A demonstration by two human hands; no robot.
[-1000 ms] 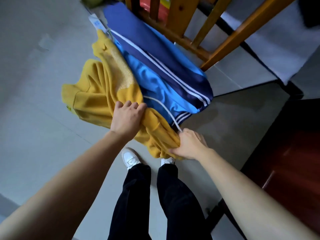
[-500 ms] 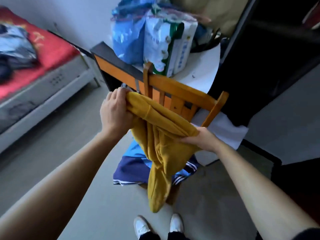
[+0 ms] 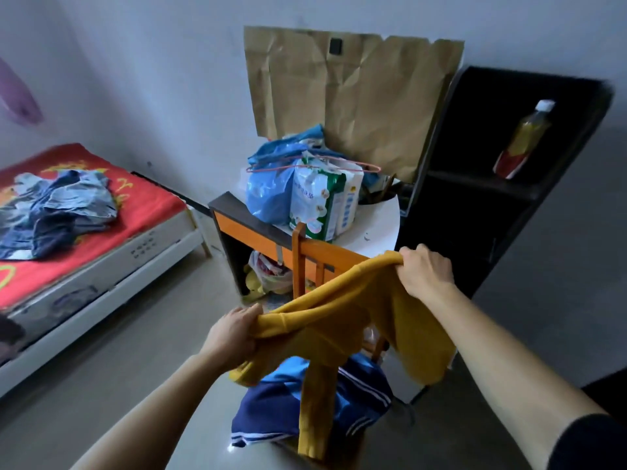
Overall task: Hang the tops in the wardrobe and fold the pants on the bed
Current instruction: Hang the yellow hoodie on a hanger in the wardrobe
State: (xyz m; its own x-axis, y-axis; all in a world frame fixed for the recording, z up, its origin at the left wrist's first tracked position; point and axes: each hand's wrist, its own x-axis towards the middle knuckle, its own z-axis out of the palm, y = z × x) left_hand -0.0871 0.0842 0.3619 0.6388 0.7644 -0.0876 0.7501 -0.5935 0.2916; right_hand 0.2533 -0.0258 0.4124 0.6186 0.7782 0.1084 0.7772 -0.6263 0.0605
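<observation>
**Fig.** The bed [image 3: 146, 198], far left, bears heaped blue clothes [image 3: 57, 212], and a dark cabinet [image 3: 509, 198] stands at right. The yellow top [image 3: 339, 320] hangs near centre, above a chair [image 3: 325, 256]. Left hand [image 3: 234, 334] and right hand [image 3: 424, 273] each clench a bunched edge. Best practice: find the shoulders, shake the top flat, then thread the pink hanger [image 3: 373, 167]. The neckline is lost in folds, and whether the cabinet is the wardrobe is unclear.

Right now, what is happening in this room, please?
A person holds a mustard-yellow knit garment up above a wooden chair, the left grip and the right grip each clutching one upper edge. A blue and navy striped garment lies on the chair seat beneath. Crumpled denim clothes sit on the red-covered bed.
</observation>
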